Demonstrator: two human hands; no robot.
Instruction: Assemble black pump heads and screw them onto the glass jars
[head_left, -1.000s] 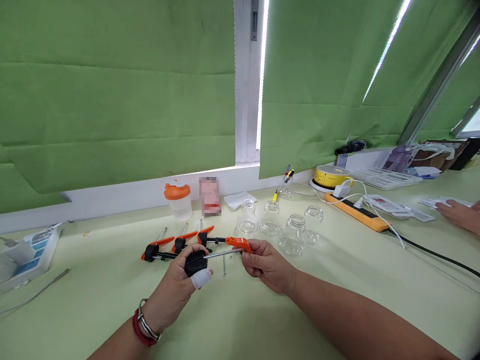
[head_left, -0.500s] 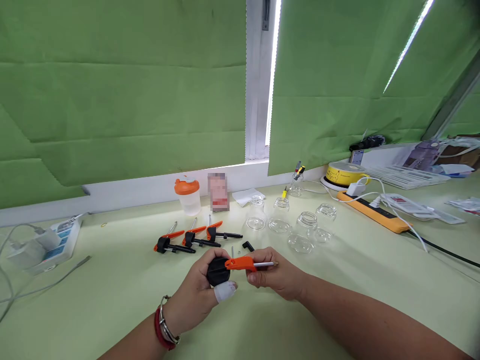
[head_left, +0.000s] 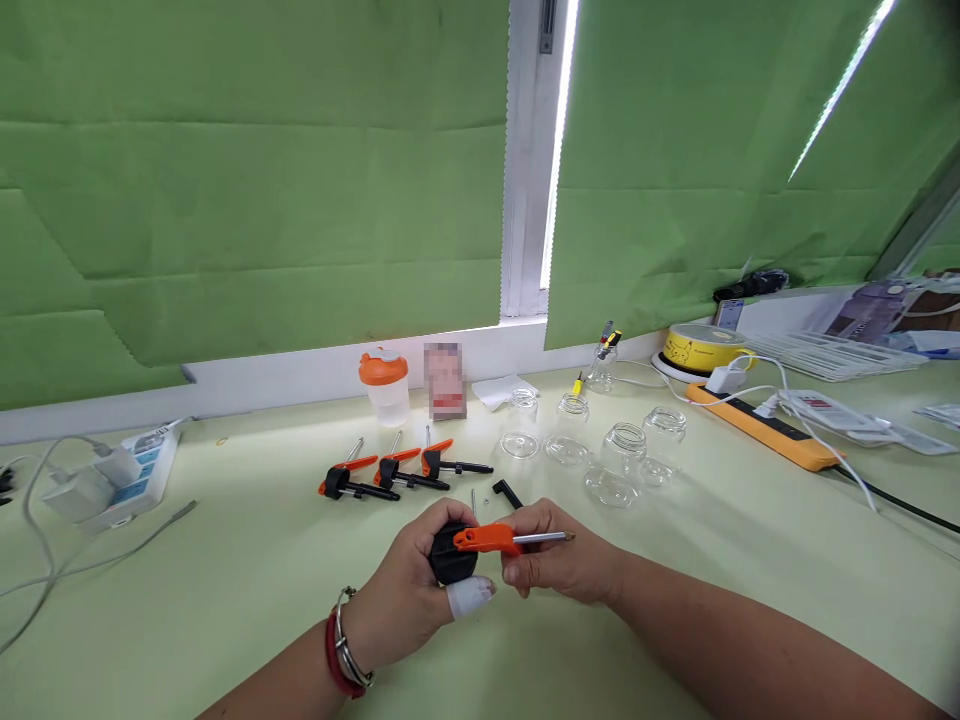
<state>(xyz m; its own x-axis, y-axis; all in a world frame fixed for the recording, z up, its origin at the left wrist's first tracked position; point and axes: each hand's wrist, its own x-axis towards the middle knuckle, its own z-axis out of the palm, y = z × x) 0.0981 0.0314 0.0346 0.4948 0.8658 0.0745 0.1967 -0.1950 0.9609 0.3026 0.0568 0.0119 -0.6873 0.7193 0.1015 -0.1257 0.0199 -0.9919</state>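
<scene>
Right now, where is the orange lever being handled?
In the head view, the orange lever is at lower centre, between the left hand and right hand, its left end overlapping the black cap.

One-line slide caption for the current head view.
Left hand holding a black part, right hand on an orange lever; three orange-and-black assemblies and clear jars beyond.

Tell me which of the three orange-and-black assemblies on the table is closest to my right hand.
The rightmost assembly: its black tube ends nearest your right hand, while the middle assembly and the leftmost assembly lie farther left.
</scene>
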